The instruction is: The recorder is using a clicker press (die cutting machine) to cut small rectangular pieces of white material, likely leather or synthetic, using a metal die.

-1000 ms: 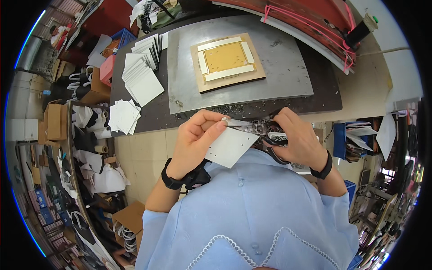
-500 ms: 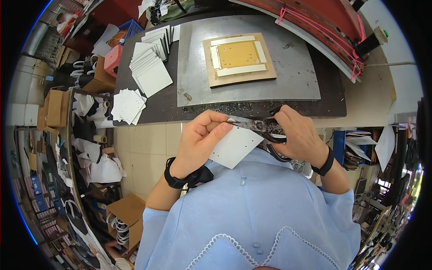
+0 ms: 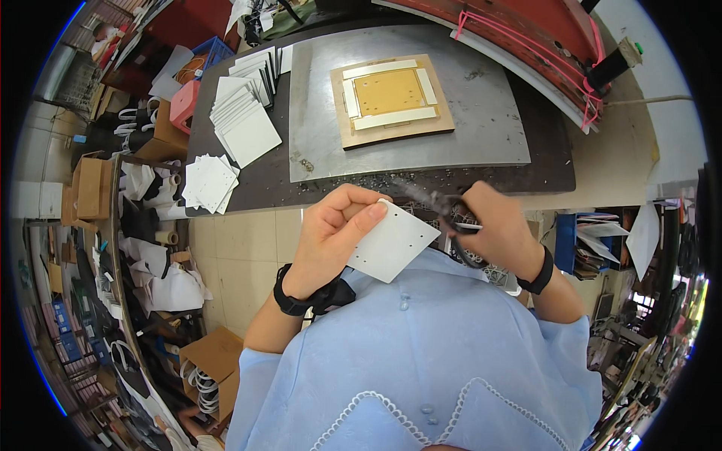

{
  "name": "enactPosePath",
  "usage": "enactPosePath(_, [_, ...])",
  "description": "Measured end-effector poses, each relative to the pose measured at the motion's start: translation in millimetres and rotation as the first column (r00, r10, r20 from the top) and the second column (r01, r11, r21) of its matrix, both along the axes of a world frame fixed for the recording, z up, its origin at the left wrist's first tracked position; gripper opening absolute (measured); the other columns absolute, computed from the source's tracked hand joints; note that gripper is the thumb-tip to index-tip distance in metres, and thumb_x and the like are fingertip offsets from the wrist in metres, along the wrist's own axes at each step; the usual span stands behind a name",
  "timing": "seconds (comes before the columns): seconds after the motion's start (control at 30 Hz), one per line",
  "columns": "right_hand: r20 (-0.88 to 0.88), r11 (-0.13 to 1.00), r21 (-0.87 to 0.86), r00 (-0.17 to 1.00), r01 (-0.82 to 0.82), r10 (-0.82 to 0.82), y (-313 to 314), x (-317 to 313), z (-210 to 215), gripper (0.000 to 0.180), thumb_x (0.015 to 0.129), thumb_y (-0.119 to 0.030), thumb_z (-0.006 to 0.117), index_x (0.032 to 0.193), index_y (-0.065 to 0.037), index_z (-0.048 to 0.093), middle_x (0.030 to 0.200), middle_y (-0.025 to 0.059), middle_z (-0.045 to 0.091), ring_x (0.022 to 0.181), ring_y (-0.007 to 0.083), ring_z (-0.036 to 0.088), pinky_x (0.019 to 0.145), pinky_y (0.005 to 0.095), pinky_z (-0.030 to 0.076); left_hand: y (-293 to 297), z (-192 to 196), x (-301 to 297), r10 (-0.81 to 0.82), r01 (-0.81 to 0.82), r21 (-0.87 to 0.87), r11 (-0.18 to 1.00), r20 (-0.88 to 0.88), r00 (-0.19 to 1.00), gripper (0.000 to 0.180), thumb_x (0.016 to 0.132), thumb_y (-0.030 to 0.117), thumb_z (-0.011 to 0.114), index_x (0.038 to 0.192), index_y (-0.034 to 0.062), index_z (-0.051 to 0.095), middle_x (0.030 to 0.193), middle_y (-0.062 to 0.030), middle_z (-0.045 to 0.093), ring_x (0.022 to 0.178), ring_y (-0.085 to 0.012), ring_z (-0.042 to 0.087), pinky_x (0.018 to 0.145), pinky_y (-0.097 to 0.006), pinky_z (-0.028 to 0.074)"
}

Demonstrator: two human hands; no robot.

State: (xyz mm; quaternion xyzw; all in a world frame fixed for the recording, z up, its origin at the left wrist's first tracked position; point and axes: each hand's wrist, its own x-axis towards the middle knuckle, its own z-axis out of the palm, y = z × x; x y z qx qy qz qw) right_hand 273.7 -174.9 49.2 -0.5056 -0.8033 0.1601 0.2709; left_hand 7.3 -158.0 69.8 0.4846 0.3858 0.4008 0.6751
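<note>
Between thumb and fingers, my left hand (image 3: 342, 225) pinches one corner of a white square sheet (image 3: 392, 242) with small punched holes. It hangs before my chest, just off the table's near edge. My right hand (image 3: 498, 233) is wrapped round the black handles of a pair of scissors (image 3: 451, 214). Their blades look blurred by motion and point up and left, beyond the sheet and apart from it. At the table's left front corner lies a small pile of punched white sheets (image 3: 212, 183). Behind it is a fanned stack of plain white sheets (image 3: 252, 135).
On a grey metal plate (image 3: 489, 135) rests a wooden die board (image 3: 397, 135) with a yellow centre and pale strips. Dark crumbs litter the table edge (image 3: 263, 192). A red machine (image 3: 519, 37) with pink cords overhangs the back right. Cardboard boxes (image 3: 210, 353) stand at lower left.
The scissors have drawn away from the sheet's corner, their blades swinging up and closing together. My left hand keeps its hold on the sheet almost unmoved. The view has shifted slightly.
</note>
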Motion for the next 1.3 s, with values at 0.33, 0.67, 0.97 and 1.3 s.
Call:
enactPosePath(0.33, [-0.015,0.811,-0.173,0.822,0.558,-0.569,-5.4,59.9,16.6,0.036,0.076,-0.023,0.08,0.09,0.0,0.056,0.075,0.0111,0.054,0.063,0.0226,0.048,0.06,0.0325,0.042,4.3,-1.5,0.4,0.043,-0.039,-0.07,0.997,0.056,0.998,0.018,0.097,0.012,0.06,0.11,-0.0012,0.061,0.094,-0.0064,0.07,0.082,-0.0065,0.064,0.071,-0.021,0.051])
enactPosePath(0.67, [0.048,0.997,0.05,0.997,-0.057,0.054,-1.1,18.3,12.6,0.052,0.069,-0.036,0.084,0.093,0.0,0.055,0.081,0.0107,0.053,0.071,0.0284,0.057,0.056,0.0358,0.046,-2.5,-2.3,18.5,0.009,-0.009,0.022,1.0,-0.019,1.0,0.017,0.097,0.01,0.06,0.109,-0.0022,0.062,0.093,-0.0063,0.071,0.082,-0.0058,0.064,0.071,-0.02,0.05])
enactPosePath(0.97, [0.042,0.993,0.045,0.994,-0.106,0.104,1.7,18.3,14.2,0.049,0.069,-0.036,0.084,0.089,-0.002,0.054,0.079,0.0096,0.051,0.07,0.0266,0.057,0.054,0.0357,0.045,-10.2,1.3,23.6,0.077,-0.077,-0.035,0.996,0.008,0.997,0.012,0.096,0.008,0.061,0.104,-0.0011,0.061,0.09,-0.0049,0.07,0.077,-0.0048,0.062,0.068,-0.019,0.049])
enactPosePath(1.3, [0.182,0.977,0.15,0.975,-0.152,0.124,0.7,17.9,9.8,0.047,0.07,-0.037,0.083,0.08,-0.005,0.05,0.076,0.0076,0.046,0.064,0.0232,0.055,0.05,0.0331,0.044,-13.0,-4.3,20.1,0.06,-0.061,-0.033,0.998,-0.012,0.998,0.013,0.096,0.008,0.062,0.105,-0.0009,0.06,0.086,-0.0033,0.069,0.074,-0.0034,0.06,0.065,-0.018,0.047])
